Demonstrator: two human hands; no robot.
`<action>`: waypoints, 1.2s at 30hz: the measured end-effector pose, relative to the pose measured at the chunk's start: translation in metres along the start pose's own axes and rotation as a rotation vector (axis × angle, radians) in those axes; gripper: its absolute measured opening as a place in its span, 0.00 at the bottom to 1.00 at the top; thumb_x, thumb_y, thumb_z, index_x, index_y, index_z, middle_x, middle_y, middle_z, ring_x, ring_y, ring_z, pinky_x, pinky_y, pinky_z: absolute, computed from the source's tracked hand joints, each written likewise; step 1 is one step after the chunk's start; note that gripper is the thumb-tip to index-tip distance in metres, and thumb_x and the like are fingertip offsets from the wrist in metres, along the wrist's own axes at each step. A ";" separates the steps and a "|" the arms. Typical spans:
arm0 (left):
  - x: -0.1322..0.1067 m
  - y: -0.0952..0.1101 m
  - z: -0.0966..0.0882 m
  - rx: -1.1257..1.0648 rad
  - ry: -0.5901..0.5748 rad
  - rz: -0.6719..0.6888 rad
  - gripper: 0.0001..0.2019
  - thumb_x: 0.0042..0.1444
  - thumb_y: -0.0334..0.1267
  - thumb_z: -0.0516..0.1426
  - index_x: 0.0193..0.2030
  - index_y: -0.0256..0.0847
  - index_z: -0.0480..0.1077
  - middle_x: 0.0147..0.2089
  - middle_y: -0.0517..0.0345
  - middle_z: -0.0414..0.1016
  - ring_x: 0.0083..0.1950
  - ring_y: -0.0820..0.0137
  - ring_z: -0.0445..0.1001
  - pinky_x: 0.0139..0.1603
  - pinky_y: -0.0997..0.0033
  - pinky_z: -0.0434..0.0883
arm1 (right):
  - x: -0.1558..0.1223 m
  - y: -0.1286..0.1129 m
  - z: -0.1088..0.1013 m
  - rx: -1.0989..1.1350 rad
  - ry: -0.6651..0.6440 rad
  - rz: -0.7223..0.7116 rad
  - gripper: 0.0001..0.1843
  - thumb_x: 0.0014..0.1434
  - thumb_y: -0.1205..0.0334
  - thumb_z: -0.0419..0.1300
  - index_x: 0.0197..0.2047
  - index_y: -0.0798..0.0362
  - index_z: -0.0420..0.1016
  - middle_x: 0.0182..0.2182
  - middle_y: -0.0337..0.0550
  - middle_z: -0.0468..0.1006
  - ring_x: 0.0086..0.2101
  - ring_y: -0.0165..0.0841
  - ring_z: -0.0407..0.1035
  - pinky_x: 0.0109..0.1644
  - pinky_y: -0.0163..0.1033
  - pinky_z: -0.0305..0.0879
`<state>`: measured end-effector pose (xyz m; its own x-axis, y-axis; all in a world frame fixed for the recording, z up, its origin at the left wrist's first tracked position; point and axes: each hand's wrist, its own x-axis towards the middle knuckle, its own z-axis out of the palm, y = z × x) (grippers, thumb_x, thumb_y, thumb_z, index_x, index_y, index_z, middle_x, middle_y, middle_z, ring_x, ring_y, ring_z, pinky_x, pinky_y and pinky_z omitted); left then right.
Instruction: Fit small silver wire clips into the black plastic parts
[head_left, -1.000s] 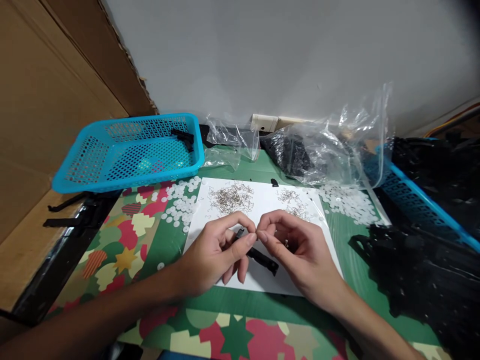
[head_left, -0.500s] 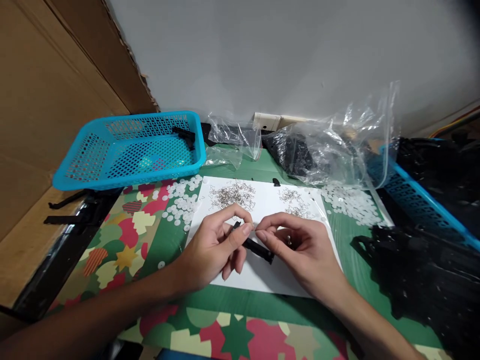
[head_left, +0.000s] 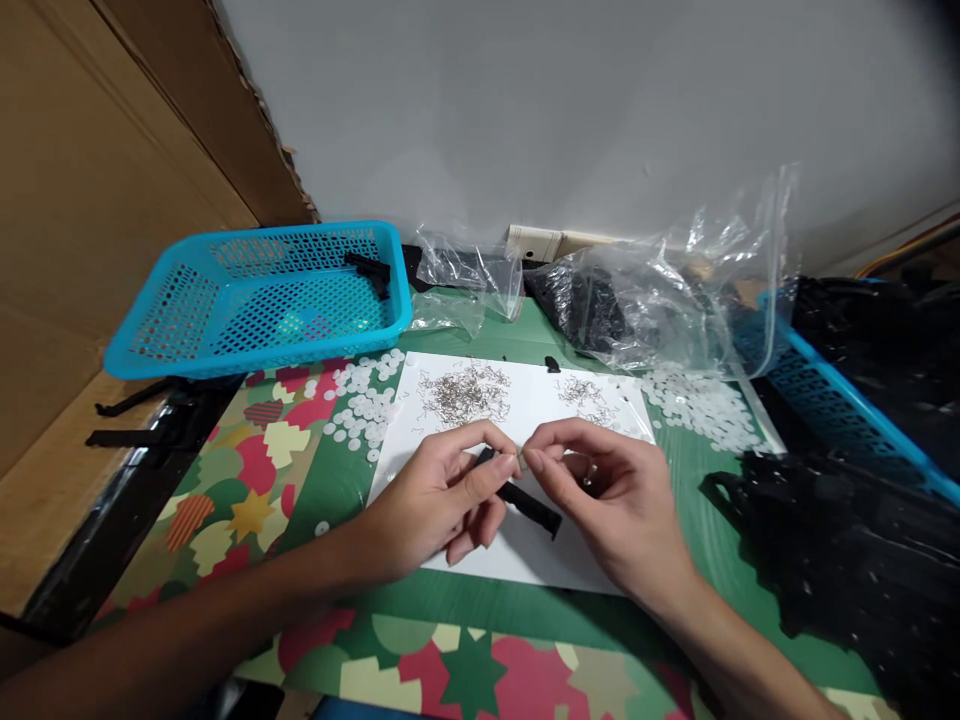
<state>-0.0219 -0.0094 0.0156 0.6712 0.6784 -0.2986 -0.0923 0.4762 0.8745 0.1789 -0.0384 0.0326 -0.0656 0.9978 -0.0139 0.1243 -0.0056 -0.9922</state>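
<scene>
My left hand (head_left: 457, 490) is closed around a slim black plastic part (head_left: 531, 506), which slants out below its fingertips over a white paper sheet (head_left: 442, 570). Thumb and forefinger of my right hand (head_left: 611, 490) are pinched close against the left fingertips; a tiny item seems to lie between them, too small to name. A small shiny metal bit shows within the curled right fingers. Beyond my hands, a pile of small bent metal wire pieces (head_left: 461, 393) and a smaller pile of similar pieces (head_left: 589, 395) are spread on the paper.
White round discs (head_left: 365, 408) lie left of the paper, more white pieces (head_left: 701, 408) to the right. A blue basket (head_left: 259, 355) holds black parts at back left. Clear plastic bags (head_left: 667, 310) stand behind. Black parts (head_left: 832, 540) and another blue basket (head_left: 862, 410) fill the right side.
Both hands have shifted slightly to the right, and the black plastic part has moved right with my left hand. The fingertips remain pinched together.
</scene>
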 end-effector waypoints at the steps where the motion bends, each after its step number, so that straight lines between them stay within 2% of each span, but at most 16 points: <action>1: 0.001 0.000 0.000 -0.051 -0.022 0.012 0.15 0.71 0.54 0.59 0.48 0.44 0.67 0.23 0.68 0.71 0.14 0.82 0.61 0.13 0.87 0.54 | 0.000 -0.001 -0.001 -0.002 0.015 -0.013 0.08 0.66 0.56 0.69 0.38 0.51 0.82 0.25 0.35 0.72 0.23 0.24 0.58 0.24 0.30 0.53; 5: 0.004 0.003 -0.001 -0.160 -0.077 0.045 0.14 0.69 0.47 0.63 0.54 0.43 0.68 0.27 0.68 0.69 0.20 0.82 0.66 0.19 0.87 0.59 | 0.003 -0.004 -0.006 -0.012 0.089 -0.048 0.08 0.67 0.56 0.68 0.37 0.51 0.81 0.25 0.35 0.73 0.21 0.22 0.59 0.23 0.29 0.55; 9: 0.004 0.006 -0.003 -0.174 -0.110 0.070 0.16 0.69 0.44 0.63 0.57 0.40 0.70 0.32 0.63 0.74 0.22 0.81 0.70 0.22 0.84 0.64 | 0.004 -0.004 -0.010 -0.042 0.105 -0.067 0.08 0.67 0.56 0.68 0.38 0.50 0.80 0.26 0.35 0.73 0.20 0.22 0.58 0.21 0.29 0.54; 13: 0.004 0.005 -0.007 -0.159 -0.124 0.093 0.19 0.65 0.51 0.66 0.50 0.37 0.71 0.31 0.58 0.78 0.21 0.79 0.72 0.18 0.83 0.63 | 0.004 -0.006 -0.015 -0.076 0.060 -0.104 0.09 0.68 0.56 0.67 0.37 0.51 0.80 0.25 0.34 0.71 0.20 0.23 0.59 0.22 0.30 0.55; 18: 0.002 -0.001 -0.008 -0.117 -0.176 0.001 0.28 0.66 0.65 0.57 0.41 0.36 0.68 0.28 0.57 0.75 0.22 0.78 0.71 0.18 0.82 0.61 | -0.001 -0.008 -0.016 -0.144 0.006 -0.179 0.05 0.68 0.60 0.67 0.40 0.50 0.80 0.29 0.38 0.77 0.24 0.25 0.66 0.25 0.31 0.59; 22: -0.004 -0.003 -0.003 -0.080 -0.228 -0.095 0.27 0.71 0.64 0.51 0.41 0.37 0.68 0.30 0.58 0.73 0.24 0.77 0.72 0.22 0.81 0.62 | -0.005 -0.009 -0.012 -0.161 -0.051 -0.226 0.02 0.69 0.62 0.65 0.41 0.49 0.80 0.31 0.39 0.78 0.27 0.28 0.68 0.28 0.33 0.62; 26: -0.006 -0.006 0.000 -0.127 -0.292 -0.099 0.25 0.73 0.62 0.48 0.43 0.39 0.66 0.27 0.61 0.69 0.23 0.77 0.70 0.21 0.80 0.58 | -0.007 -0.009 -0.008 -0.157 -0.062 -0.272 0.02 0.69 0.64 0.64 0.41 0.49 0.78 0.29 0.36 0.74 0.26 0.27 0.65 0.27 0.34 0.60; 29: -0.005 -0.009 0.000 -0.191 -0.291 -0.119 0.24 0.73 0.62 0.50 0.45 0.40 0.66 0.28 0.61 0.69 0.22 0.77 0.69 0.21 0.79 0.58 | -0.008 -0.010 -0.008 -0.179 -0.064 -0.327 0.04 0.69 0.67 0.64 0.42 0.48 0.78 0.27 0.34 0.71 0.26 0.26 0.64 0.27 0.34 0.57; 36: -0.005 -0.016 -0.002 -0.214 -0.261 -0.158 0.27 0.71 0.64 0.51 0.40 0.38 0.69 0.27 0.59 0.69 0.24 0.75 0.70 0.22 0.77 0.60 | -0.006 -0.012 -0.010 -0.211 -0.059 -0.411 0.07 0.67 0.71 0.64 0.42 0.49 0.78 0.30 0.37 0.72 0.29 0.28 0.66 0.29 0.36 0.59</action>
<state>-0.0252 -0.0199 0.0022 0.8520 0.4347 -0.2919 -0.1054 0.6885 0.7175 0.1873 -0.0437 0.0459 -0.2066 0.9089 0.3622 0.2741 0.4091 -0.8703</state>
